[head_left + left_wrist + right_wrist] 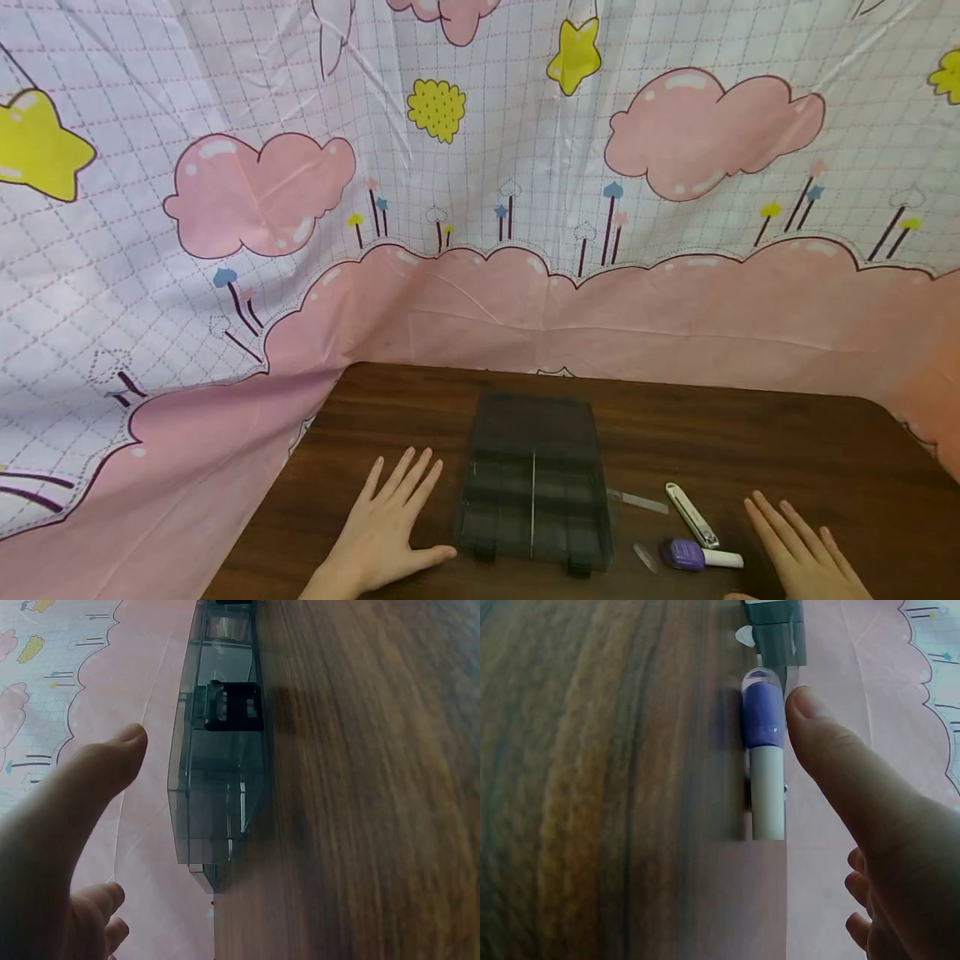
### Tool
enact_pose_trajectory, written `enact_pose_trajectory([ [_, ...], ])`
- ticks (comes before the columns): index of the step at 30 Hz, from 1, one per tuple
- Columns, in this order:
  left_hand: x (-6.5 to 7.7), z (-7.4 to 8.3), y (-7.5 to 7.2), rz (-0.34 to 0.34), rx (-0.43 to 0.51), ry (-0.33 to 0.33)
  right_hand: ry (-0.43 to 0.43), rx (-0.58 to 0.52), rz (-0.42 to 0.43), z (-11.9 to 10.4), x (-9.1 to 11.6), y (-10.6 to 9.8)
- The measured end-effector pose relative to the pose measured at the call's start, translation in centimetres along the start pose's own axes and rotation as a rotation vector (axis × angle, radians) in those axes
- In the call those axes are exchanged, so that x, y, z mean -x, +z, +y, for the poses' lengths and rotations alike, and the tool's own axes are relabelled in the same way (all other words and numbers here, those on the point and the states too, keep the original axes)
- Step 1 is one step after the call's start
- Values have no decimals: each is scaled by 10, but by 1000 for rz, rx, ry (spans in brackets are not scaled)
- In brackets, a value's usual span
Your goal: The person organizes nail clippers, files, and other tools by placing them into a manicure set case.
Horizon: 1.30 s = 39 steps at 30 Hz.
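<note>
My left hand (382, 529) rests at the table's left with fingers spread and holds nothing. Beside its thumb lies a dark translucent plastic case (495, 500), its lid laid back and its compartments facing up; black latches (234, 706) show on its near side. My right hand (806, 554) is at the right, fingers straight, also holding nothing. Nearest to it is a nail polish bottle (684, 554) with purple polish and a white cap, lying on its side. Behind the bottle lies a nail clipper (692, 515). A small clear nail-shaped piece (645, 557) sits between bottle and case.
A thin pale translucent strip (639, 501) lies right of the case, one end close to its wall. The brown wooden table (697, 425) ends at a patterned curtain (480, 308) with pink clouds and stars, which hangs behind it and along the left.
</note>
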<state>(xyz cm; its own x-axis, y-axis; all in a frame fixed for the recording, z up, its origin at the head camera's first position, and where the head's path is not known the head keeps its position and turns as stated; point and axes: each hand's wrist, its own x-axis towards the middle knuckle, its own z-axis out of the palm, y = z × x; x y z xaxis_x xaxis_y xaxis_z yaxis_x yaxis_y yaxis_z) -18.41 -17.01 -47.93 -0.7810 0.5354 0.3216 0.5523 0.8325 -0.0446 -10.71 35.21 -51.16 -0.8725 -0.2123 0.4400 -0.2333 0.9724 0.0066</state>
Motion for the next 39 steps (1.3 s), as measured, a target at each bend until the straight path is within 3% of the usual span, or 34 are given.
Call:
enact_pose_trajectory([
  [7, 0, 2, 0, 24, 10, 29, -18, -2, 16, -1, 4, 0],
  [14, -2, 3, 0, 42, 8, 32, -6, -101, -22, -5, -1, -4],
  [23, -3, 5, -4, 12, 44, 20, -85, -245, -27, -3, -4, -4],
  [26, -4, 7, -5, -11, 102, 3, -129, -336, 17, -5, -8, -2],
  [30, -6, 12, -4, -31, 247, -15, -186, -465, 88, -10, -15, -1],
  [35, -11, 20, 2, -47, 423, -30, -123, -533, 111, -20, -17, 0],
  [39, -12, 25, 7, -63, 431, -27, -95, -597, 108, -24, -17, 5],
])
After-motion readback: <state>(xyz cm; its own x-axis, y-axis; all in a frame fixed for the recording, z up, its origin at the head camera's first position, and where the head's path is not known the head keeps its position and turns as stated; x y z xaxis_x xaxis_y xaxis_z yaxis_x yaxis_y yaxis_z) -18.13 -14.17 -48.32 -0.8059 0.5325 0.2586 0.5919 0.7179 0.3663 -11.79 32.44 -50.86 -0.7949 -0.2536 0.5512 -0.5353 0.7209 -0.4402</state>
